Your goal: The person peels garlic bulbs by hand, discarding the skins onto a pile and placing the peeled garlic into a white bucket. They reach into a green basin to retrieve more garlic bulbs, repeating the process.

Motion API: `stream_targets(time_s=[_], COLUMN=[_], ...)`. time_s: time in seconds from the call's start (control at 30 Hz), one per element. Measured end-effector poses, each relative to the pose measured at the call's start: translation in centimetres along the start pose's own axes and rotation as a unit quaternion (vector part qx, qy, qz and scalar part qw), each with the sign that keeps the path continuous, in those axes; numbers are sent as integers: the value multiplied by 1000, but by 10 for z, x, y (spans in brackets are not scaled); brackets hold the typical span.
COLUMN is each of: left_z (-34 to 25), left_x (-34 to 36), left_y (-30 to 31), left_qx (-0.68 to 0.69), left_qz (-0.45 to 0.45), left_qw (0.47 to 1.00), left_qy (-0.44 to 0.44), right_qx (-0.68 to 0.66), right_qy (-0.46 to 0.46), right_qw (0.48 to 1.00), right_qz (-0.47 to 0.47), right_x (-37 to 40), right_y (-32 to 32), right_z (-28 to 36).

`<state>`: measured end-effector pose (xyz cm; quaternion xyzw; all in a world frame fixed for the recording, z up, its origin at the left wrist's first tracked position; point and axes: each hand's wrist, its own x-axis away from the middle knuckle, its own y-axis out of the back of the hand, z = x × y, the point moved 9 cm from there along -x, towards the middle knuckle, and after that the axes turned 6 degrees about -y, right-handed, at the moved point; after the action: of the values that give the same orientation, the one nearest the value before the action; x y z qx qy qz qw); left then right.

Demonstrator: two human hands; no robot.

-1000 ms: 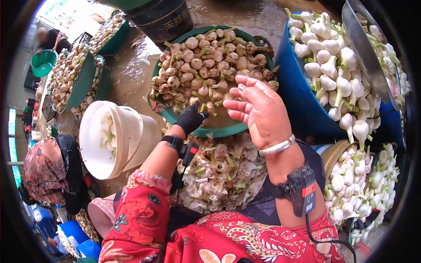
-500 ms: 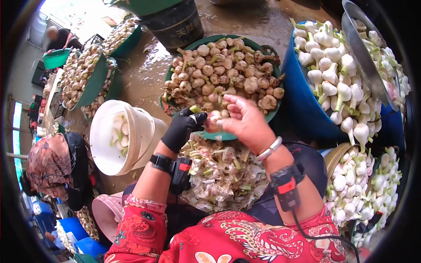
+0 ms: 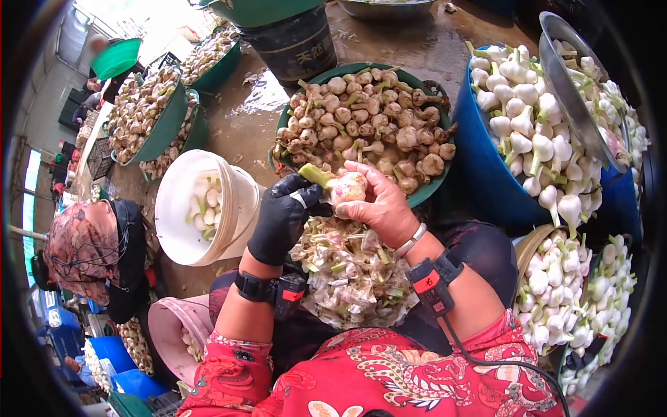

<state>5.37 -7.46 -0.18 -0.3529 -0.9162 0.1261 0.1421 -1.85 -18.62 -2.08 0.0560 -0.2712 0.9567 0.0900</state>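
Note:
A garlic bulb [image 3: 349,187] with a pinkish, partly brown skin and a cut green stem is held between both hands. My left hand [image 3: 279,217], in a black glove with the fingertips pinched in, grips it on the stem side. My right hand [image 3: 386,207], bare with a bracelet at the wrist, has its thumb and fingers closed around the bulb's other side. Just below lies a heap of garlic peelings [image 3: 354,274] at my lap. Beyond the hands stands a green basin [image 3: 425,194] full of unpeeled garlic [image 3: 372,115].
To the left, a tilted white bucket [image 3: 171,226] contains some peeled garlic. A blue tub [image 3: 478,156] heaped with white garlic stands at right, beside a metal basin [image 3: 564,83]. A black bucket [image 3: 288,52] is at the back. Another person [image 3: 90,240] bends at far left.
Both hands have drawn slightly back from the basin with the garlic bulb. My right fingers, spread before, now wrap the bulb. In the background, the green tub near another person appears higher.

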Motion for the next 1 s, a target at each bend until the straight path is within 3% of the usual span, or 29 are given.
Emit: stream_targets(time_s=[0.07,0.17,0.2,0.23,0.27,0.33,0.43,0.57,0.63,0.83,0.93,1.0], left_z=[-3,-15,-18,-20,-5,7,4,4,1,1,2,5], left_x=[-1,-1,-2,1,-2,-3,-2,0,0,2,2,-2], left_y=[0,-5,-3,-7,4,3,2,1,4,-3,-3,0], left_qx=[-44,-118,-313,-375,-119,31,-22,16,-32,37,7,-1], left_qz=[-8,35,64,93,-12,-36,-8,8,-2,-17,-14,-6], left_qw=[999,985,929,889,990,999,1000,1000,999,999,1000,1000], left_qy=[-7,-123,-185,-248,-77,0,10,-1,-16,9,13,4], right_qx=[-12,-6,12,13,15,65,47,8,28,90,113,-22], right_qy=[0,32,38,47,54,58,38,-1,9,46,45,-5], right_qw=[1000,999,999,998,998,996,998,1000,1000,995,993,999], right_qz=[0,-32,-37,-28,-23,-27,-28,-4,-5,-11,-1,-38], right_x=[-1,-4,-3,-4,-4,-2,0,1,0,-2,-4,-7], right_y=[1,6,5,3,1,1,-2,-3,-2,-2,-4,6], right_z=[0,5,8,8,8,6,7,2,-3,3,1,-14])
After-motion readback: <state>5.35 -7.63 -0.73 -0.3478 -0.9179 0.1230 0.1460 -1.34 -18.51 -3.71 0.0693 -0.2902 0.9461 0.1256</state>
